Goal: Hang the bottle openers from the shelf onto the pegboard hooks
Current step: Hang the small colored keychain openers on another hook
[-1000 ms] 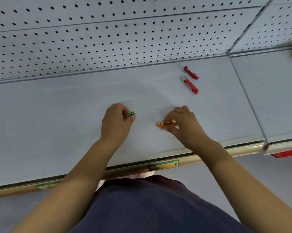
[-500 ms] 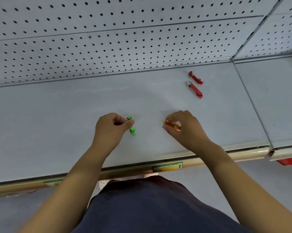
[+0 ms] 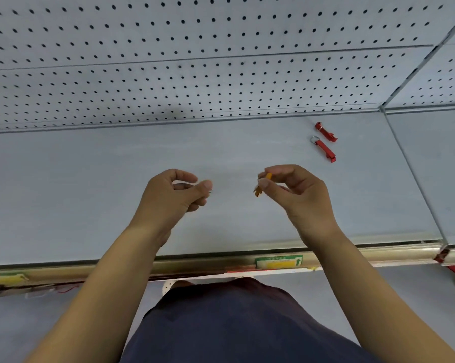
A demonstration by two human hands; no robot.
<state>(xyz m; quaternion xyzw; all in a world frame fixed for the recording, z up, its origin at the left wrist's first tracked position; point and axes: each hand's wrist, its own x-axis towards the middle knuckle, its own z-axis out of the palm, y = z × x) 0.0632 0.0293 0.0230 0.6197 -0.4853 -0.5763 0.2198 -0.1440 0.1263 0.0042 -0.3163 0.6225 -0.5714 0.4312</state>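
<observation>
Orange bottle opener (image 3: 258, 190) is off the shelf (image 3: 90, 179), pinched btwn thumb and forefinger of the right hand (image 3: 299, 195). It hangs roughly end-down above the shelf's middle; only bits of it show past the fingertips. The other fingers of that hand are loosely curled.

Left hand (image 3: 168, 195) is raised level w/ it, well apart, thumb pressed to forefinger and the rest curled under. A thin glint of wire shows by the thumb tip, maybe a key ring. Can't tell if an opener is in there, since the fist hides whatever it has.

Two red openers (image 3: 326, 132) (image 3: 325, 151) lie flat on the shelf further back and to the right, near each other but not touching, close to the pegboard (image 3: 168, 74). The nearer one has a steel key ring (image 3: 314, 139) at its far end.

Handling, as a guess: small, light, stiff metal bars w/ a smooth finish, so prob. a bit slippery in a two-finger pinch but not fragile. Best hold is on the flat body near the ring end, leaving the ring or hole free to slip over a hook. No hooks in view on the pegboard here.

Green-yellow label (image 3: 278, 261) sits on the shelf's front rail.
</observation>
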